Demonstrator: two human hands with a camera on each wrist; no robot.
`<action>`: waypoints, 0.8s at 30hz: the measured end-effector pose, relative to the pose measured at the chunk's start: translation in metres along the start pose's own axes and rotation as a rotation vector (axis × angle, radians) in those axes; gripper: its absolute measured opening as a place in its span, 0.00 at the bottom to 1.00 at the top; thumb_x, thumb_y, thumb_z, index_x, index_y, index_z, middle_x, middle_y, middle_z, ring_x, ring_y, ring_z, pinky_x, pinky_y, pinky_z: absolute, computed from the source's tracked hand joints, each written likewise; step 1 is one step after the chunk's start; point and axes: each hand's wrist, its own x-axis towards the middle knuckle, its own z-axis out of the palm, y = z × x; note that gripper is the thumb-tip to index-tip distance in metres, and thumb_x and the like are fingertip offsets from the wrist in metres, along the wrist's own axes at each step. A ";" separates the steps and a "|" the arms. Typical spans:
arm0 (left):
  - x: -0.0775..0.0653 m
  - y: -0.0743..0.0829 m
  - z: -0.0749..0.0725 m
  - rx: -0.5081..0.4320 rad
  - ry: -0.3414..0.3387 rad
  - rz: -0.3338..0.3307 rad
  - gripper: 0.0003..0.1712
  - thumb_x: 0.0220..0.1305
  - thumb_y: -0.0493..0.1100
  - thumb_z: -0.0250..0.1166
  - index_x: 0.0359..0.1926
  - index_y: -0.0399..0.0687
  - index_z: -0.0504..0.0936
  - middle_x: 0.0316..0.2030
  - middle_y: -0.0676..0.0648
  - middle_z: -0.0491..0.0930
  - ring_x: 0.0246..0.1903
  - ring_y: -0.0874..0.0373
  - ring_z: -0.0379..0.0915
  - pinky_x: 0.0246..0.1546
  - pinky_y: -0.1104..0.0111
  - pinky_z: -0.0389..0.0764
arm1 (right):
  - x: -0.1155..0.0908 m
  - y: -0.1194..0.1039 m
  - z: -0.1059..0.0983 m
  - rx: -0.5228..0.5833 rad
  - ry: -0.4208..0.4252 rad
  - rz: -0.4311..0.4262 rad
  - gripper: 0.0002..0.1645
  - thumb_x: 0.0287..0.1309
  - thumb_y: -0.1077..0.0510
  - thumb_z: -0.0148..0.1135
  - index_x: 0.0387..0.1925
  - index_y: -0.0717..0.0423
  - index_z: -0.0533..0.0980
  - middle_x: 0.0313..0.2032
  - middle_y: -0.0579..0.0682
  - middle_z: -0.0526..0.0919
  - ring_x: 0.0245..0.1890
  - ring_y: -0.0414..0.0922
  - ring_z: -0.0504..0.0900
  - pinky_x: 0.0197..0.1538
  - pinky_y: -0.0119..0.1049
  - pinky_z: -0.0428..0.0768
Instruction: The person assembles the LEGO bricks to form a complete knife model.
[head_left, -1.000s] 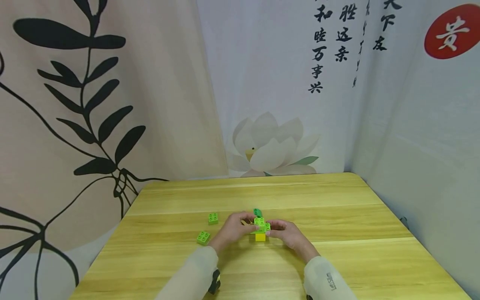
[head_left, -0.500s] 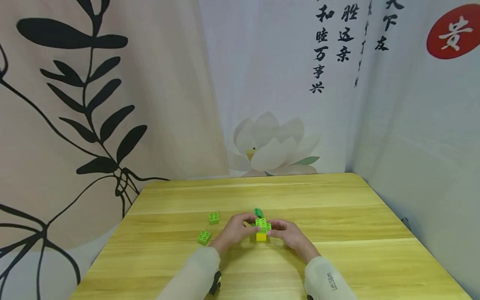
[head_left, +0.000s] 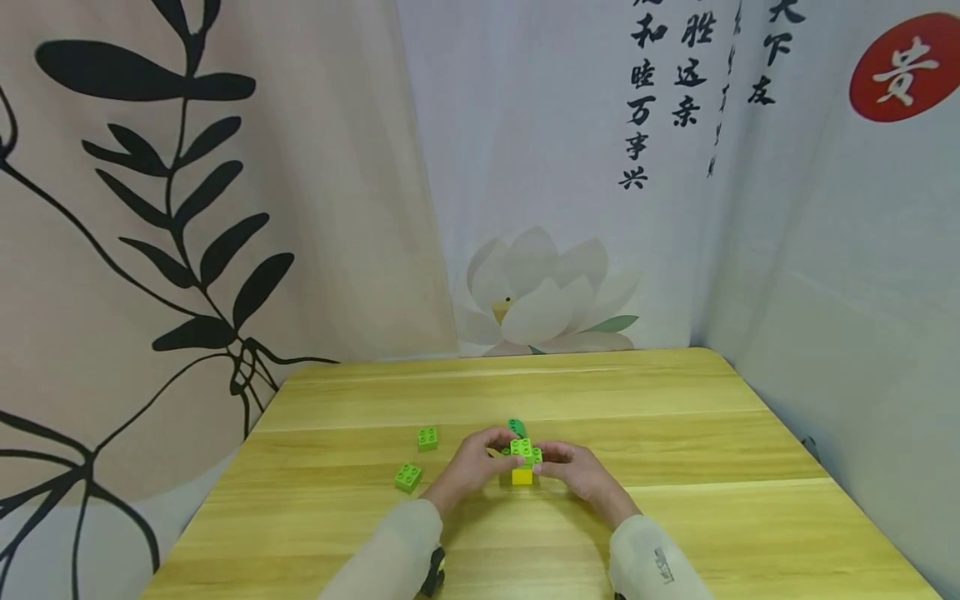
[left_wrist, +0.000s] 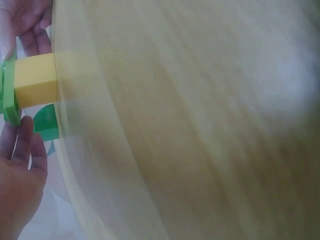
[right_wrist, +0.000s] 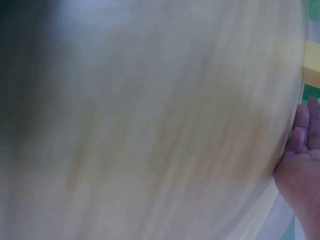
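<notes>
A light-green toy brick [head_left: 521, 448] tops a small stack over a yellow brick [head_left: 522, 477], which stands on the table. My left hand [head_left: 474, 461] pinches the stack's green part from the left, its thumb against the top brick. From the right, my right hand [head_left: 576, 468] pinches a light-green brick [head_left: 537, 456] at the stack's side. In the left wrist view a flat green piece [left_wrist: 10, 95] lies on the yellow brick, with fingers at both ends. A dark-green rounded piece [head_left: 517, 427] stands behind the stack. My fingers hide part of the green bricks.
Two loose light-green bricks, one farther back [head_left: 427, 438] and one nearer [head_left: 408, 477], lie left of my left hand. The wooden table [head_left: 712, 417] reaches back to a printed curtain [head_left: 337, 208]. Another curtain hangs along the right side.
Both hands stay at the stack, almost still. The left thumb and fingers have shifted slightly on the green bricks, and the view has moved a little.
</notes>
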 end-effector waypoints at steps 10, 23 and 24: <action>0.003 -0.001 0.002 0.033 -0.003 0.023 0.14 0.63 0.51 0.71 0.48 0.57 0.84 0.43 0.56 0.80 0.45 0.56 0.72 0.44 0.61 0.76 | 0.002 0.003 0.000 0.002 -0.002 0.006 0.29 0.59 0.49 0.70 0.60 0.57 0.77 0.55 0.53 0.81 0.56 0.52 0.76 0.60 0.55 0.72; 0.001 0.000 0.003 0.045 -0.008 0.057 0.15 0.64 0.49 0.69 0.51 0.54 0.84 0.44 0.56 0.80 0.46 0.55 0.71 0.46 0.60 0.75 | 0.000 0.001 -0.001 -0.014 -0.001 0.002 0.30 0.60 0.50 0.70 0.61 0.58 0.76 0.56 0.55 0.80 0.57 0.54 0.76 0.61 0.56 0.71; 0.000 -0.001 0.003 0.053 -0.009 0.058 0.15 0.65 0.49 0.69 0.51 0.54 0.84 0.44 0.56 0.80 0.46 0.56 0.71 0.46 0.60 0.75 | 0.000 0.000 -0.001 -0.012 0.001 0.007 0.30 0.60 0.49 0.70 0.61 0.57 0.76 0.56 0.54 0.80 0.57 0.53 0.76 0.61 0.56 0.71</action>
